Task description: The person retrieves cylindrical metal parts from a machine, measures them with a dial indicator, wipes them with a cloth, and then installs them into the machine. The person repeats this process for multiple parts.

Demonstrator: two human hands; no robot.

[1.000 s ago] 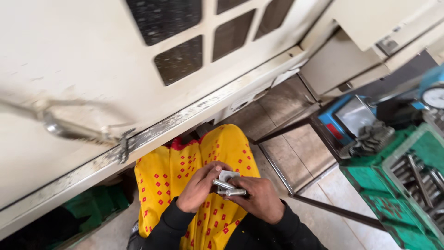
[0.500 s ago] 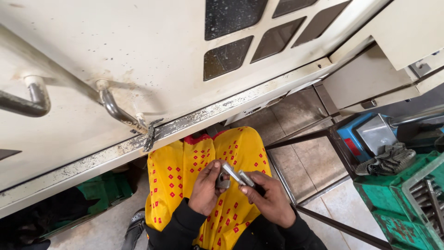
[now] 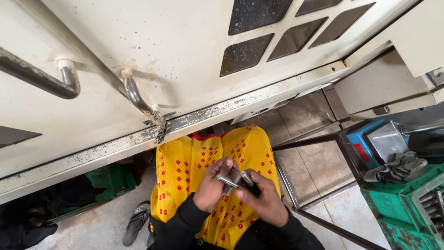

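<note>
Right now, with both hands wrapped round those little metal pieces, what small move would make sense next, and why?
Probably turn the small metal parts a little between the fingertips to bring them into line. The left hand and right hand both pinch them, close together over the yellow dotted cloth, and the pieces sit at an angle to each other.

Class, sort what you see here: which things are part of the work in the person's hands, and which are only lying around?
In hand:
left hand
right hand
small metal parts, gripped between both hands

Lying about:
grey gloves
green metal stand
blue box
curved door handle
sandal on the floor
</note>
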